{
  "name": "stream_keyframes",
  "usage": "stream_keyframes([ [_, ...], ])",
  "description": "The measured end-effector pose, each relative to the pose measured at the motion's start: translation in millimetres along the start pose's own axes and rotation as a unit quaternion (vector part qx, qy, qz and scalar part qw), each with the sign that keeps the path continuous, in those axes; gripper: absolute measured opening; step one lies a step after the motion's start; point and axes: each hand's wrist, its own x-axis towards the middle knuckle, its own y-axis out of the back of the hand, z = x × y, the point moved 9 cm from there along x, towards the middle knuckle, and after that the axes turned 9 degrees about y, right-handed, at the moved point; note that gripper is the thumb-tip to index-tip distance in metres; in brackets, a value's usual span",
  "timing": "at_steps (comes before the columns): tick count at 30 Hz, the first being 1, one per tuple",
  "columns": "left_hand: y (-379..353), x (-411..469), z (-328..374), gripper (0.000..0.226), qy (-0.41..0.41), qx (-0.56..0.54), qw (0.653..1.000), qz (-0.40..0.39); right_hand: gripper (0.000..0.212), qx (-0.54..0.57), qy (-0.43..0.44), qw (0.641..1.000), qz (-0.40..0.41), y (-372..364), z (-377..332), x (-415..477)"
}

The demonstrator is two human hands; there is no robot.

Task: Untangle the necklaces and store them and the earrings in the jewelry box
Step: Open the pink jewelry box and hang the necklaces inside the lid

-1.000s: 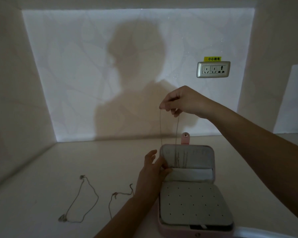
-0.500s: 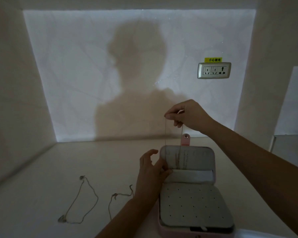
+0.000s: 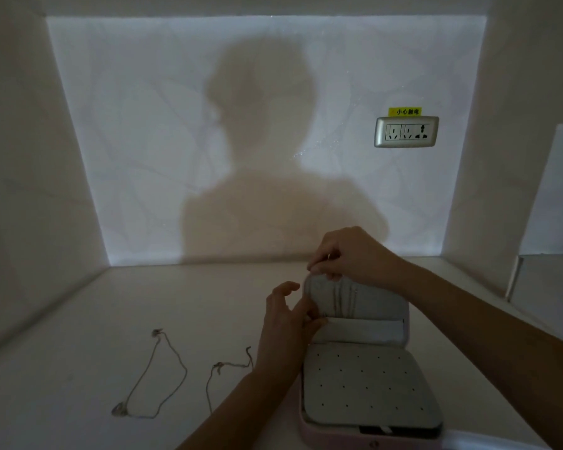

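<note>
- The wall (image 3: 143, 125) rises behind the grip, and a person's shadow falls on it.
- The table (image 3: 111, 319) spreads below and to both sides of the grip.
- The pink jewelry box (image 3: 368, 384) lies open directly under the grip, with its grey-lined lid upright.
- The right hand (image 3: 355, 254) is at the lid's top edge, its fingertips (image 3: 316, 267) pinching a thin necklace (image 3: 337, 300) that hangs straight down from the pinch against the lining.
- The left hand (image 3: 290, 323) is below and left of the grip, its thumb on the lid's left edge. I cannot tell whether it clasps the lid.
- A wall socket (image 3: 406, 131) sits high above and right of the grip.
- Two loose necklaces lie on the table well left of and below the grip: a long loop (image 3: 173, 378) and a shorter chain (image 3: 228, 365) just beside the left forearm.
</note>
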Motion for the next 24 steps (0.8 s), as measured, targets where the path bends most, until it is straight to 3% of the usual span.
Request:
stream_keyframes([
  [3,-1,0,-2,0.021,0.005,0.0,1.0,-0.002,0.015,-0.112,0.072,0.991,0.025,-5,-9,-4],
  [8,-2,0,-3,0.021,0.01,0.0,1.0,-0.01,0.007,-0.203,0.138,0.968,0.042,-15,-17,-9],
  [10,-1,0,-3,0.022,0.008,0.002,1.0,-0.008,0.014,-0.232,0.157,0.959,0.048,-18,-17,-11],
  [19,-5,0,-7,0.022,0.02,-0.009,0.999,-0.028,0.032,-0.168,0.146,0.972,0.074,-24,-1,-17],
  [24,-7,1,-8,0.022,0.029,-0.013,0.999,-0.032,0.031,-0.147,0.131,0.977,0.081,-28,4,-20],
])
